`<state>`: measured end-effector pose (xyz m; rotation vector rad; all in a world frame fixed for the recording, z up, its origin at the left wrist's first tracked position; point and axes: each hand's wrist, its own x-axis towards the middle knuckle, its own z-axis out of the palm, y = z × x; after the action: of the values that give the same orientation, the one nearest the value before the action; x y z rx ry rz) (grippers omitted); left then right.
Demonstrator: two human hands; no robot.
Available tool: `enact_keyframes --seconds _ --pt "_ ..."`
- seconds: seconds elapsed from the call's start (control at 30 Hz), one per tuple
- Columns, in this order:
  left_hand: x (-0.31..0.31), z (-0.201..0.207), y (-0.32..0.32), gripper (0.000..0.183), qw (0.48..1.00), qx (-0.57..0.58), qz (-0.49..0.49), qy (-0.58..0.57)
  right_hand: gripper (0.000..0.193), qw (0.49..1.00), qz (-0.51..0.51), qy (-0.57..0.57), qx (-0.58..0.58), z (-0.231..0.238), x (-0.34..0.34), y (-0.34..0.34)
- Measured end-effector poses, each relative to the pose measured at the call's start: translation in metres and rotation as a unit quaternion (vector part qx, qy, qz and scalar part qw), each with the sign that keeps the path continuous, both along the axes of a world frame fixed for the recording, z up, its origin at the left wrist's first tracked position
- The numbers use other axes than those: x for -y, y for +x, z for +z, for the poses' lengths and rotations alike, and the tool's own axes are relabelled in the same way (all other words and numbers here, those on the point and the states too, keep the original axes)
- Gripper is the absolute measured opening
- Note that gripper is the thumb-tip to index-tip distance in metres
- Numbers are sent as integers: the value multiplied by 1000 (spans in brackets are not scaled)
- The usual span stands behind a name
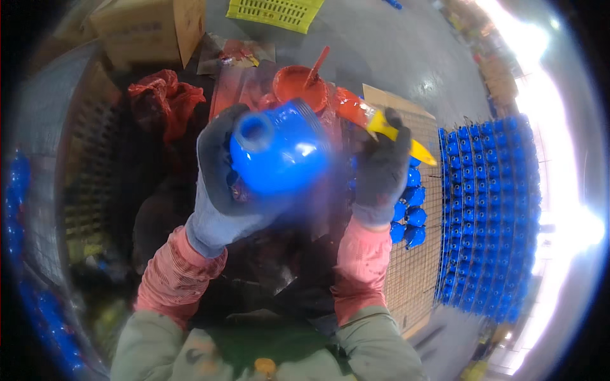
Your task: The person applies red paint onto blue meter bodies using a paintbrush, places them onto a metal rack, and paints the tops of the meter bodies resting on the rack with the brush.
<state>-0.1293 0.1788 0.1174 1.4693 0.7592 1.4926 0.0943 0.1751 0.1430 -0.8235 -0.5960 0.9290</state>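
In my gloved left hand point(219, 168) is a glossy blue rounded metal part point(279, 155), raised close to the camera. It has a round hole at one end and ridged threads along its far side. My gloved right hand point(383, 162) grips a paintbrush point(416, 152) by its yellow handle, and the bristles are coated in red-orange paint. The brush is apart from the blue part. Beyond both hands stands a round bowl of red-orange paint point(293, 86), with a red stick point(318, 65) leaning in it.
Several blue parts point(414, 216) lie on a wire mesh point(416, 273) at my right. Further right are dense rows of blue parts point(489, 216). A crumpled red plastic bag point(166, 98), a cardboard box point(143, 35) and a yellow-green crate point(276, 14) stand beyond, toward the left and centre.
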Motion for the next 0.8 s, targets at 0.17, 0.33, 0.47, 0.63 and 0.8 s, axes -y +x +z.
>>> enact_keyframes --seconds 0.17,0.33,0.47,0.63,0.8 --pt "4 -4 -6 109 973 -172 -43 145 46 956 -119 206 173 32 48 -19" --pt "7 -9 7 88 966 -168 1 197 43 913 -219 153 309 36 57 -25" --pt "6 -6 12 82 961 -172 10 216 35 925 -196 169 277 36 56 -29" --pt "3 -11 9 83 957 -186 20 223 29 885 -203 121 401 38 58 -24" --pt "7 -7 12 97 992 -67 -51 91 29 886 -227 92 394 37 59 -24"
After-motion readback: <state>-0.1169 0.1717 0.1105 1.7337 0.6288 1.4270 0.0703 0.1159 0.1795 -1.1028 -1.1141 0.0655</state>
